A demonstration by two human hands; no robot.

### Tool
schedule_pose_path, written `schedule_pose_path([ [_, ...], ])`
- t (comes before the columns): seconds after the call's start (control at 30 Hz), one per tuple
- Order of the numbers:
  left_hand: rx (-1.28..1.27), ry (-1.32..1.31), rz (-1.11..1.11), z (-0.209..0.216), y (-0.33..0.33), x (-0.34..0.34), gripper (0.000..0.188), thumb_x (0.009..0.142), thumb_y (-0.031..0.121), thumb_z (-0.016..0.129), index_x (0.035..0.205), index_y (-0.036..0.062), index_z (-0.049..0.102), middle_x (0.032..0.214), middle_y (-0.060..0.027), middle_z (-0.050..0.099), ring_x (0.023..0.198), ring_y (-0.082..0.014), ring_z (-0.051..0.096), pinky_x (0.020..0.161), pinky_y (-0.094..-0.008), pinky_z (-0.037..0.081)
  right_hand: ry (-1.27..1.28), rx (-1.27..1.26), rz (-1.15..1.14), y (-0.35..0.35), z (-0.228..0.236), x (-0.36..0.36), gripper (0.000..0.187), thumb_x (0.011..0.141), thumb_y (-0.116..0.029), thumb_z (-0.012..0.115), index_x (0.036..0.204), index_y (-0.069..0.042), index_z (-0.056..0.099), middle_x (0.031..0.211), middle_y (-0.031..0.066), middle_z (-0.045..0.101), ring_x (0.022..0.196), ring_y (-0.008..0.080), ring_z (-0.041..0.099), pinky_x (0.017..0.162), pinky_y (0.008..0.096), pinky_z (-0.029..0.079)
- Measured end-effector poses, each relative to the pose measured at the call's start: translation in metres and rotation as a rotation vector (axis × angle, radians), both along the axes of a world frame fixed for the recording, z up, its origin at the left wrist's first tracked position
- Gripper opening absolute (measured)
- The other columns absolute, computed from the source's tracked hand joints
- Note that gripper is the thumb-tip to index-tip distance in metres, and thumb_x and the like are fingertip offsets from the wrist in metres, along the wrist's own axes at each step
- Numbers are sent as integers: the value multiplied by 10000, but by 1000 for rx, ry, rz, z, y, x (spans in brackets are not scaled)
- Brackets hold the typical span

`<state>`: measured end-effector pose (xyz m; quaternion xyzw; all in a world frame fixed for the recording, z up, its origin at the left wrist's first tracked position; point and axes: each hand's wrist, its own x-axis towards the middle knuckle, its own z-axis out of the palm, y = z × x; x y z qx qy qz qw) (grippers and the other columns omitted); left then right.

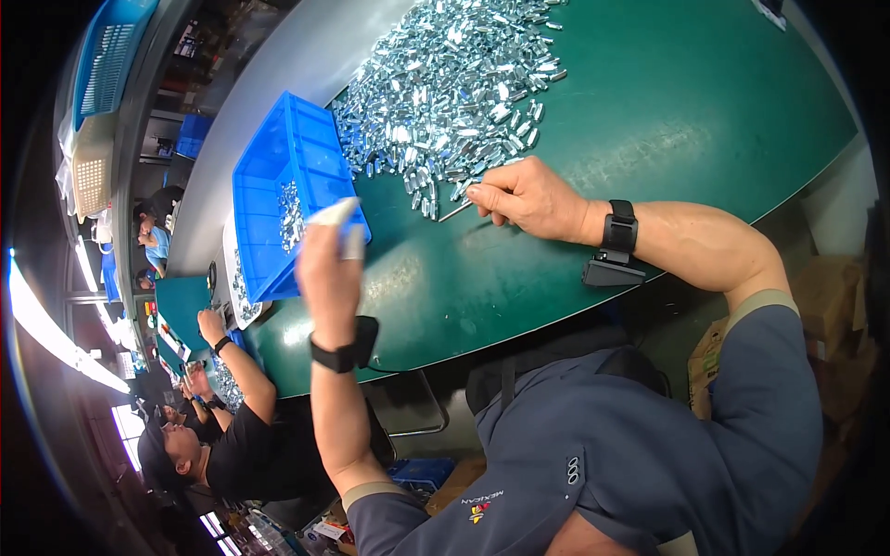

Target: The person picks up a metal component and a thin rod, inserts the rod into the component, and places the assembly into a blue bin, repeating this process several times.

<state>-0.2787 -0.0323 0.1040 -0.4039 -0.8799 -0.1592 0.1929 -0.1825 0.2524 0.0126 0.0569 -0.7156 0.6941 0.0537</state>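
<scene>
My right hand (533, 199) is closed in a pinch round a thin metal rod (454, 211), whose tip points left over the green table. Just beyond it spreads a large heap of small shiny metal pieces (445, 102), the nearest ones close to the fingers. At the near right edge of a blue plastic bin (324, 148) is my left hand (331, 273), smeared by motion. White covers show on its fingertips; whether it holds anything cannot be made out. Inside the bin lies a small pile of similar metal pieces (291, 218).
The green table (649, 185) curves along its near edge. Beside the bin stands a white tray (243, 287) with more pieces. A co-worker in black (250, 445) works at the left. Cardboard boxes (830, 306) stand at the right, below the table.
</scene>
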Motion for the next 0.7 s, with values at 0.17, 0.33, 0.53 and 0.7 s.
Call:
schedule_pose_path([
  [0.17, -196, -115, -84, -48, 38, -4, 383, 868, 26, 738, 1245, 88, 709, 1099, -129, 686, 1049, -327, 658, 896, -407, 545, -3, 26, 36, 0, 4, 1, 395, 1057, -302, 618, 797, -16, 701, 649, 18, 661, 605, 72, 608, 555, 271, 483],
  [0.33, -211, -198, -23, -50, 29, 0, 307, 883, 30, 733, 1187, 65, 712, 1042, -130, 681, 961, -344, 660, 833, -412, 529, -14, 14, 47, 2, 0, 0, 391, 1053, -294, 622, 785, -18, 692, 640, 18, 662, 590, 75, 597, 552, 272, 479],
  [0.53, -159, -250, -19, -46, 25, 7, 230, 870, 48, 764, 1095, 28, 718, 998, -128, 674, 863, -325, 664, 770, -399, 528, -21, 62, 59, 3, 2, -1, 370, 1046, -286, 634, 792, -22, 688, 656, 27, 676, 597, 86, 604, 562, 280, 477],
  [0.7, -109, -316, 43, -49, 24, 18, 216, 833, 61, 798, 1032, 16, 728, 966, -119, 670, 876, -325, 666, 765, -399, 531, 35, 118, 60, 1, -2, -1, 348, 1041, -286, 641, 820, -22, 692, 675, 31, 681, 621, 90, 613, 583, 293, 483],
])
